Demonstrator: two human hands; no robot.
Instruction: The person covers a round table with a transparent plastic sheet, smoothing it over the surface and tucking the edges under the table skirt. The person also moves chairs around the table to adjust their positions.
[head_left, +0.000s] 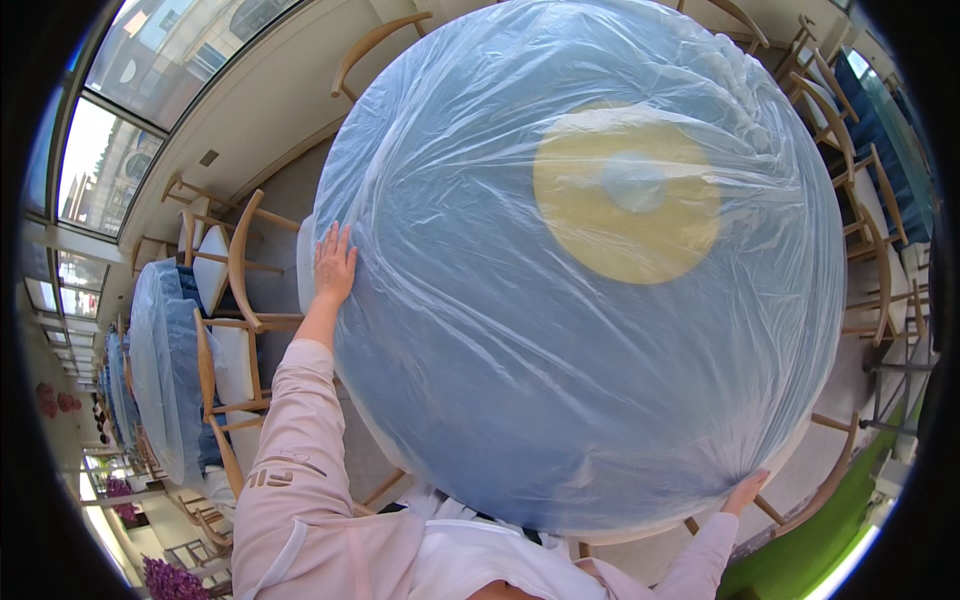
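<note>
A thin clear plastic sheet (480, 247) lies wrinkled over a large round table with a blue tablecloth (465, 420). Through the film shows a yellow disc (630, 255) with a pale round centre (634, 182), towards the far right of the tabletop. My left hand (335, 262) rests flat on the sheet at the table's left edge, its fingers slightly apart. At the near right edge my right hand (745, 493) grips the sheet, and creases fan out from it across the plastic. Its fingertips are partly hidden by the film.
Wooden chairs with white seats (236, 360) surround the table; one chair's curved back (244, 262) is close to my left arm. More plastic-covered round tables (161, 375) stand at left, beside windows (105, 165). Another blue-clothed table (877, 142) is at far right. Green flooring (810, 540) lies at lower right.
</note>
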